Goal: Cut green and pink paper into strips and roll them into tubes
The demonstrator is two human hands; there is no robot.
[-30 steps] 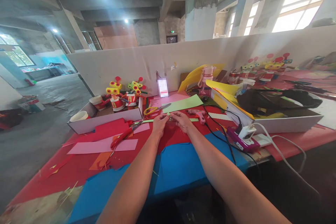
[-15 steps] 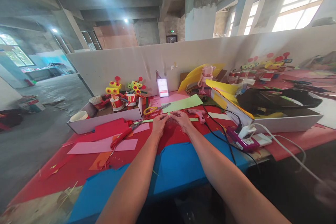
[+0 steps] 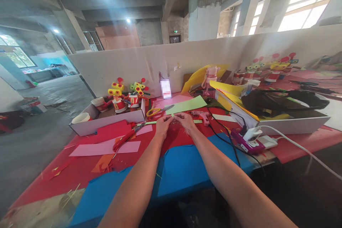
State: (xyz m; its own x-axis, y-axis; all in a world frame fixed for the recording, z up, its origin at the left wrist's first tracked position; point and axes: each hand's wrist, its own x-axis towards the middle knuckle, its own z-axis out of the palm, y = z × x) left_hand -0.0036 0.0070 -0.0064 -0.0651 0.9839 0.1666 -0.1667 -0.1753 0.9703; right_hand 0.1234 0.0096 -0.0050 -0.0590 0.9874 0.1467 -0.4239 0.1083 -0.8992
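Both hands meet over the red paper in the middle of the table. Between my left hand [image 3: 163, 125] and my right hand [image 3: 185, 121] a small light green paper piece [image 3: 172, 115] is pinched at the fingertips; its shape is mostly hidden by the fingers. Just beyond lies a light green paper sheet [image 3: 188, 105]. Yellow-handled scissors [image 3: 155, 112] rest to its left, partly against it. A pink glue gun [image 3: 204, 118] lies to the right of my right hand. Red-handled scissors [image 3: 125, 140] lie on a pink paper strip [image 3: 104, 148] at the left.
A white box [image 3: 107, 122] at the left holds paper cups and robot figures [image 3: 117, 101]. A purple power strip [image 3: 247, 142] with plugs and cables lies at the right, before a box [image 3: 291, 127] with a black bag. Blue paper [image 3: 187, 171] covers the near edge; a lit phone [image 3: 166, 89] stands behind.
Both hands stay nearly in place, with slight finger movement at the green paper piece. At the far right edge, a blurred shape near the white cable is gone.
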